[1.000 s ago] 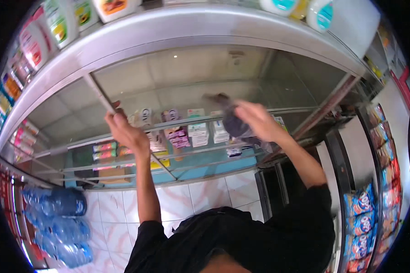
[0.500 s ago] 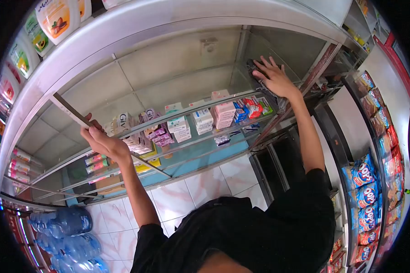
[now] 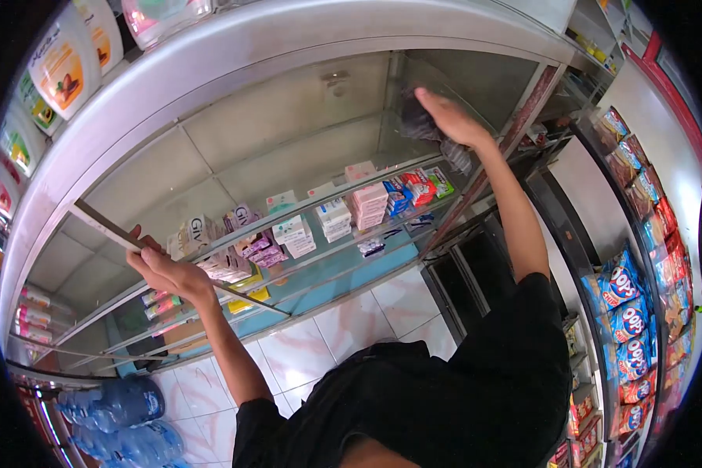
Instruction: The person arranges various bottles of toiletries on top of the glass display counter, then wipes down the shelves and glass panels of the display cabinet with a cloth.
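My left hand [image 3: 168,271] is closed around the slim metal upright [image 3: 105,225] of a glass display case. My right hand [image 3: 452,118], smeared by motion, is inside the case near its right end. A dark, crumpled cloth [image 3: 420,121] lies under and beside it, partly see-through with blur, and goes with the hand; the fingertips are hard to make out. Below, on a glass shelf, stand stacked pink soap boxes [image 3: 369,204], white boxes [image 3: 334,220], purple packs [image 3: 261,248] and small blue, red and green packs [image 3: 420,187].
The case's thick curved metal top [image 3: 288,58] runs above both arms, with lotion bottles [image 3: 66,66] on it. Large blue water bottles [image 3: 113,404] stand on the tiled floor [image 3: 351,327] at lower left. Racks of snack bags [image 3: 630,320] stand close on the right.
My right hand has turned from lying spread on the cloth to a blurred, edge-on pose, shifting up and left with the cloth. My left hand keeps its hold on the upright. The view has shifted slightly.
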Demonstrator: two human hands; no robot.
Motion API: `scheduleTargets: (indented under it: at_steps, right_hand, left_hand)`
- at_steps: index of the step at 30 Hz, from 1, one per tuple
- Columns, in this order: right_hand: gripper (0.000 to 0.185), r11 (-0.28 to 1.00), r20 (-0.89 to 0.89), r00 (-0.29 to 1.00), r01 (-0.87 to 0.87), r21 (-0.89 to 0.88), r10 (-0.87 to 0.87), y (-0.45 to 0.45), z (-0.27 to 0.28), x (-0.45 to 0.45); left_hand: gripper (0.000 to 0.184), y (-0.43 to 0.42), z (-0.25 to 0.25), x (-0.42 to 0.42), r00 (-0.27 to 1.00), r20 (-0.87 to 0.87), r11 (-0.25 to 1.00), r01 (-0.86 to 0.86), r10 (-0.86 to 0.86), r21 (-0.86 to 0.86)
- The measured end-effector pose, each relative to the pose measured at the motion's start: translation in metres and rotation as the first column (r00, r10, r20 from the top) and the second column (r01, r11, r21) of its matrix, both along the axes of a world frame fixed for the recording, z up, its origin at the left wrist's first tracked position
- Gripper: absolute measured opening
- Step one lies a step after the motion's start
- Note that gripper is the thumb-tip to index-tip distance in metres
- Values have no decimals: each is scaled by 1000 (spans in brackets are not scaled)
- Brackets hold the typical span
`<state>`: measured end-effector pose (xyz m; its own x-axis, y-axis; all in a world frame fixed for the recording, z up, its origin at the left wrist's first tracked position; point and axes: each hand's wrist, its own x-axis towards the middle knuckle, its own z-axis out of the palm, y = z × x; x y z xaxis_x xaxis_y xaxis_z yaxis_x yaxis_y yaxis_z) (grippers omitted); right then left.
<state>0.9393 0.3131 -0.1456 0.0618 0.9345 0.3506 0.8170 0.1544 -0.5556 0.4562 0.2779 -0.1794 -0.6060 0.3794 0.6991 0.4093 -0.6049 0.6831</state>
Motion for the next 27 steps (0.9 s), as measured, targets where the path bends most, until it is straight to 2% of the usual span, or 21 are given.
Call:
scheduleTargets:
  at_steps: [1,2,4,5,8,11,14,17,20,23,25,27]
  right_hand:
    - [62,992,-99,993,-76,-100,66,-4,-1,-8]
    - [62,992,113,993,29,-124,-15,-8,-2,-16]
    - [63,964,517,842,243,-109,-154,-14,-3,-28]
    - [55,978,511,845,203,-38,-155,-12,-6,-26]
    - [43,994,216,975,68,-84,-48,-7,-8,-14]
    - [38,994,240,970,8,105,-33,11,16,8]
    - [38,969,305,947,23,247,-100,61,27,62]
    - [36,990,536,842,116,-86,-52,103,2,111]
    - [28,951,597,787,284,-122,-159,78,3,82]
    - [32,973,670,741,115,-200,50,20,17,79]
    - [34,934,627,779,217,-285,11,-41,42,53]
    - [34,858,666,737,264,-441,115,-72,70,29]
  left_hand:
    - [43,1,-1,-1,1000,9,1000,-12,12,-1]
    - [44,2,-1,-1,1000,19,1000,-24,24,-2]
    - [45,0,-2,-1,1000,21,1000,-14,14,-9]
    - [45,0,-3,-4,1000,21,1000,-7,7,-12]
    - [46,4,-3,-2,1000,25,1000,2,-3,20]
    - [46,4,-2,-3,1000,17,1000,-10,10,14]
    - [46,0,0,1,1000,7,1000,-16,16,6]
    - [46,-1,0,-1,1000,2,1000,-22,22,-15]
    - [46,-1,-1,-2,1000,-21,1000,-23,23,-6]
    - [47,1,-4,-5,1000,-26,1000,-10,10,-4]
    - [46,0,-3,-5,1000,-23,1000,1,-1,-12]
    - [46,1,-1,-2,1000,-8,1000,-6,6,25]
